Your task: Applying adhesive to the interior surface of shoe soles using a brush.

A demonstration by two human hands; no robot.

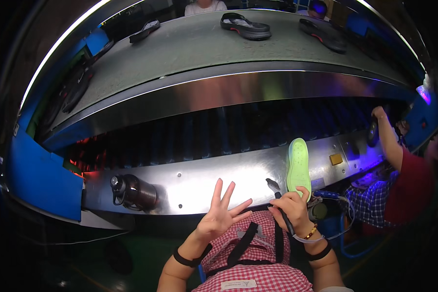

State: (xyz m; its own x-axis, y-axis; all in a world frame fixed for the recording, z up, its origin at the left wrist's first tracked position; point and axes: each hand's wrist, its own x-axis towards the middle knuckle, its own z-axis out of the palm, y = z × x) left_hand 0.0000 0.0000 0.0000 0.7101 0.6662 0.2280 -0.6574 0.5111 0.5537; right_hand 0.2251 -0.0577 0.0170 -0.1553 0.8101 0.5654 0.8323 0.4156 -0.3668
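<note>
Item, shoe sole (298,163): pale green, long, right of centre over the metal ledge (228,182), its far end pointing toward the dark rollers (199,129). Whether it lies flat or is lifted slightly, I cannot tell from where I stand.

Item, brush (277,194): slender, black-handled, its dark head turned far and left; just left of the sole, with a narrow strip of metal showing between.

Handling note: two articles in one hand call, in my judgement, for a light, divided hold. The sole is best pinched by its near rim, leaving the broad face uncovered; the handle is best tucked into the palm, so that the head does not graze the green by accident. Support along the sole's left edge would probably check any twisting.

Item, right hand (294,206): curled and occupied; grasps the brush handle, with fingers also upon the near end of the sole.

Item, left hand (218,217): unoccupied, fingers fanned wide, raised at the ledge's near edge, left of the brush; touches nothing that I can see.

Adjacent: dark bottle (140,192), ledge, left; yellow block (336,159), right of the sole; co-worker's hand (378,113), far right.
</note>
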